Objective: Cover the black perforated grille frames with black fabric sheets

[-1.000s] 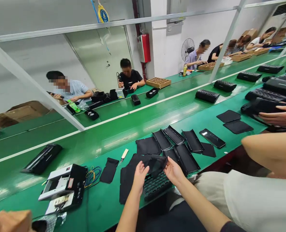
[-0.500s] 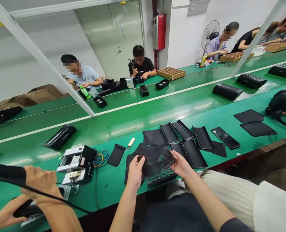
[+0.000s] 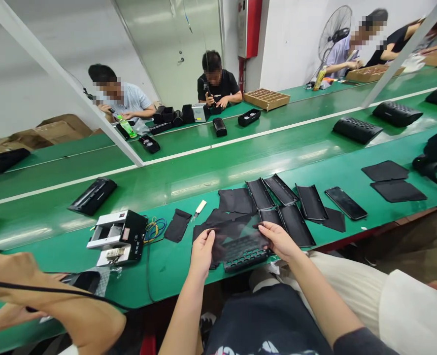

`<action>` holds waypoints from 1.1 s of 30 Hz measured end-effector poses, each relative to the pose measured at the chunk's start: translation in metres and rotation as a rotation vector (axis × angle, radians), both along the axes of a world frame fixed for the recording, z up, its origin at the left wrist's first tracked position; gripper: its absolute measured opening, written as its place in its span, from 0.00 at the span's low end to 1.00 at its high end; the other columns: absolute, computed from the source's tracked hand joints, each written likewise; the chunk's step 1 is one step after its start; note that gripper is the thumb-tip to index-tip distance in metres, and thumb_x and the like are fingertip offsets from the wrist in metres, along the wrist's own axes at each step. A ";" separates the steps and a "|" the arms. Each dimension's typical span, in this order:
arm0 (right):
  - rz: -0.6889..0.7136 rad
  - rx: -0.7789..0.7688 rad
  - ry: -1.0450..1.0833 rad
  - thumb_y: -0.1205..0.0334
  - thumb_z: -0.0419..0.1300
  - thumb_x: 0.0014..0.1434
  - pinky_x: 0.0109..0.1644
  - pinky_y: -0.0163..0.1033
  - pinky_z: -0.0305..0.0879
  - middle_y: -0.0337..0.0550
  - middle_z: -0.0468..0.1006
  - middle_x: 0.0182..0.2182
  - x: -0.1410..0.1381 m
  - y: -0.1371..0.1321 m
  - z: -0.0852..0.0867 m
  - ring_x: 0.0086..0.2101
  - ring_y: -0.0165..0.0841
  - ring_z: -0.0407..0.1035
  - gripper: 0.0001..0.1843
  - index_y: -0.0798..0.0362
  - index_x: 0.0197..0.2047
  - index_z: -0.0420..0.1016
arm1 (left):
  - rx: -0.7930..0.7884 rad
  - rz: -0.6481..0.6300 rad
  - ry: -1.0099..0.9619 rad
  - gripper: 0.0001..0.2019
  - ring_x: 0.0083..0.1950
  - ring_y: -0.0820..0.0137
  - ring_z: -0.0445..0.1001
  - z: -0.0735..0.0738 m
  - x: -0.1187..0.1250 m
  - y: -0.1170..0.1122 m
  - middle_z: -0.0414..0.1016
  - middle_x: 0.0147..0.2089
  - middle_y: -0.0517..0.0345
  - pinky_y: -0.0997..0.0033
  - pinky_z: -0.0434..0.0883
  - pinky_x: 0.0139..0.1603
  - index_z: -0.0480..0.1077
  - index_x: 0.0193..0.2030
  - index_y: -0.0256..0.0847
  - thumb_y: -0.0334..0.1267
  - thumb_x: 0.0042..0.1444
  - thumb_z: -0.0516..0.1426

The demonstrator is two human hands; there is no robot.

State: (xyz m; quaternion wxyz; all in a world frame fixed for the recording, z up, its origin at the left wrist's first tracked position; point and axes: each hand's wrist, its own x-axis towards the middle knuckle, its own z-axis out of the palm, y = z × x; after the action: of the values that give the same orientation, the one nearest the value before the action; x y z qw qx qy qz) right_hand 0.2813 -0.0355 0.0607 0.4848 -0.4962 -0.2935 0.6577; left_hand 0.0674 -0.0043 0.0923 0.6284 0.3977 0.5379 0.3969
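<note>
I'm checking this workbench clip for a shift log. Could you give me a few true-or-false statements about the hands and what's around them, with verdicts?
1. The left hand and right hand both hold a dark see-through sheet. True.
2. The sheet is held over a black perforated panel. True.
3. The coloured wires lie to the right of the hands. False: they lie to the left, beside a white-and-black machine.
4. The glossy black slab stands upright. False: it lies flat on the green belt.

**Dark film sheet [image 3: 236, 235] in my hands**
My left hand [image 3: 202, 254] and right hand [image 3: 279, 241] hold it above a studded black panel [image 3: 246, 254] on the green bench [image 3: 166, 281].
</note>
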 end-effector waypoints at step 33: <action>0.468 -0.211 -1.391 0.64 0.49 0.53 0.33 0.38 0.57 0.49 0.74 0.33 -0.010 -0.003 -0.071 0.35 0.39 0.68 0.09 0.51 0.36 0.68 | 0.415 -0.533 1.258 0.02 0.39 0.66 0.64 -0.092 0.005 0.010 0.66 0.34 0.55 0.73 0.59 0.33 0.66 0.28 0.41 0.36 0.48 0.53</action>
State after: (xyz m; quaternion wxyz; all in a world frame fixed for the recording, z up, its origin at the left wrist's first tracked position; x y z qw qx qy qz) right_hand 0.2717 -0.0389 -0.0102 -0.0162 -0.7667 -0.5661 0.3024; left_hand 0.0726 0.0056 0.0003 0.1860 0.7807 0.5962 0.0191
